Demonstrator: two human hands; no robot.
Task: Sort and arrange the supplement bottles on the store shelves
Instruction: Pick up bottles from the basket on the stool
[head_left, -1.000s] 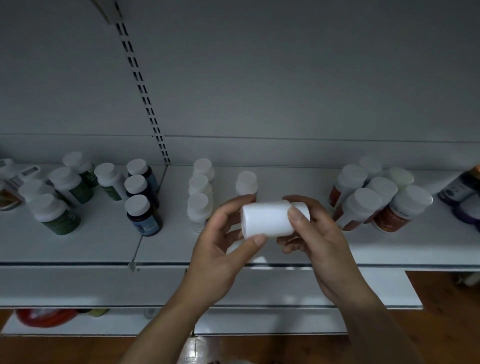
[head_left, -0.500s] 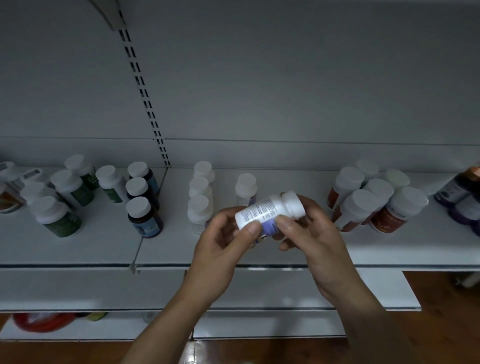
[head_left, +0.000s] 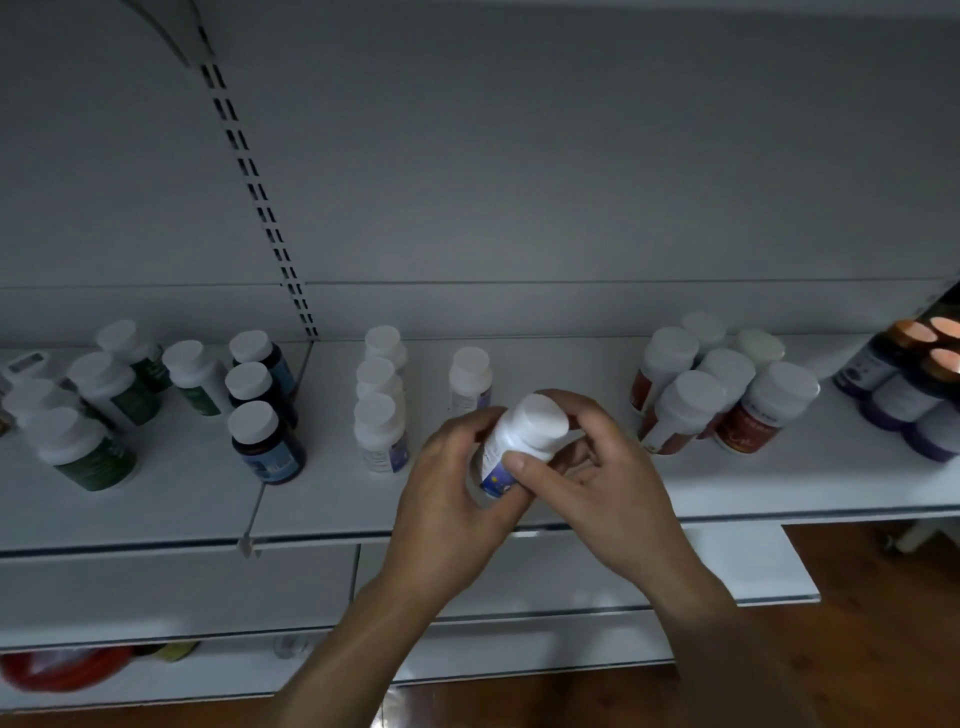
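just above the shelf's front, both the left hand (head_left: 451, 499) and right hand (head_left: 597, 483) clasped a white-capped plastic bottle with a blue-and-white label (head_left: 519, 441), near upright, cap leaning toward the lone matching white bottle (head_left: 470, 382) directly behind.

Dim, cool-grey exposure overall. Brightest on white caps just right of the two-handed grip on the held bottle (head_left: 519, 441). Glare on orange lids (head_left: 930, 338) far right. Soft focus throughout, labels unreadable. Wide-angle bowing along slotted upright (head_left: 254, 192) up-left. Darker toward corners.
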